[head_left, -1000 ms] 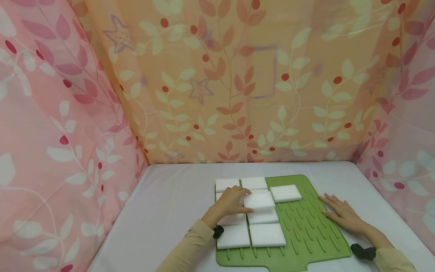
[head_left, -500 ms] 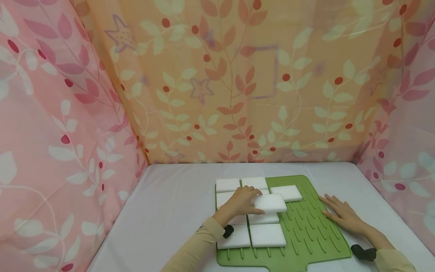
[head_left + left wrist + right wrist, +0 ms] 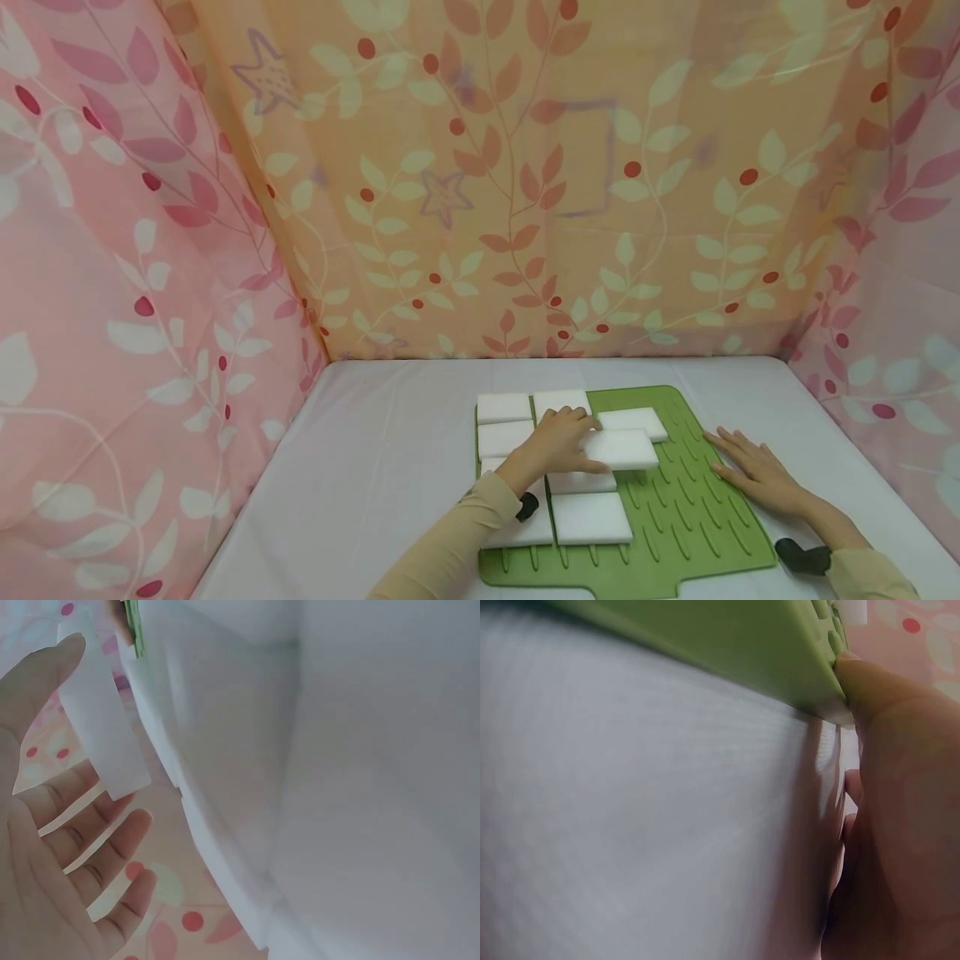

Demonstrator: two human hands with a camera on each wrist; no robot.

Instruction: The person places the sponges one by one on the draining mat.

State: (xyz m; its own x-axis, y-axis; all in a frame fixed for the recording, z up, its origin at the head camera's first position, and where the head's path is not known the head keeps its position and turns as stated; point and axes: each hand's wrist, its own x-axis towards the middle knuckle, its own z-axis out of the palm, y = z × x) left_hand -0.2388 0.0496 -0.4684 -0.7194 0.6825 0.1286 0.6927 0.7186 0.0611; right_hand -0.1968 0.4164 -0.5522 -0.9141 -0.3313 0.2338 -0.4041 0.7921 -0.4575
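Observation:
My left hand [image 3: 561, 446] pinches a flat white melamine sponge [image 3: 621, 449] by its left end, thumb on the near side and fingers on the far side. In the left wrist view the same sponge [image 3: 105, 712] shows between thumb and fingertips. It is held over the green drying mat [image 3: 697, 517], just in front of a single sponge [image 3: 647, 422] lying there. Several more white sponges [image 3: 592, 518] lie in two columns on the mat's left part, some partly hidden by my left arm. My right hand [image 3: 761, 475] lies with fingers extended at the mat's right edge, thumb touching it.
The mat's raised ridges show on its right part, and a spout juts from its front edge. It lies on a white-covered table [image 3: 360, 467]. Leaf-patterned curtains [image 3: 480, 208] close off the back and both sides. Each wrist carries a black strap or camera [image 3: 801, 557].
My left hand has carried the held sponge to the right, from above the second column to over the bare ridges. The right hand has stayed at the mat's edge.

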